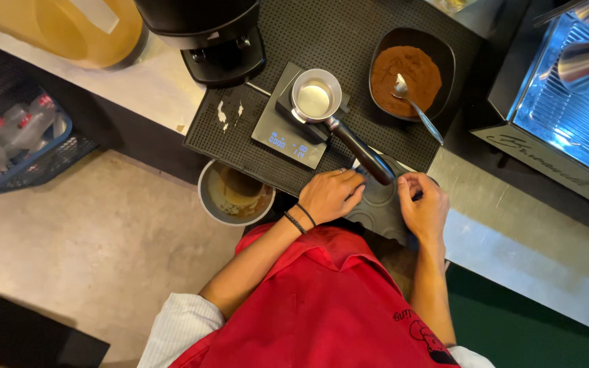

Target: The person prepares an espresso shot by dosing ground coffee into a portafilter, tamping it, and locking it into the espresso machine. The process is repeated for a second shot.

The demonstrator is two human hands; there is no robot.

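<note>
While portafilter (316, 99) rests on scale (289, 129) for weighing, left hand (332, 195) curls loosely near handle; right hand (423, 206) pinches small dark object, unclear.

My one camera sits on my head and looks almost straight down, fairly close, over my red apron (322, 307) to the counter edge, the black rubber mat (349, 41) and the floor at my left.

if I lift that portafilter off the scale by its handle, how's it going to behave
The portafilter is probably rigid and front-heavy: its metal basket sits far from the long dark handle, so it may dip. It looks apt to tip off the small scale if nudged.
</note>
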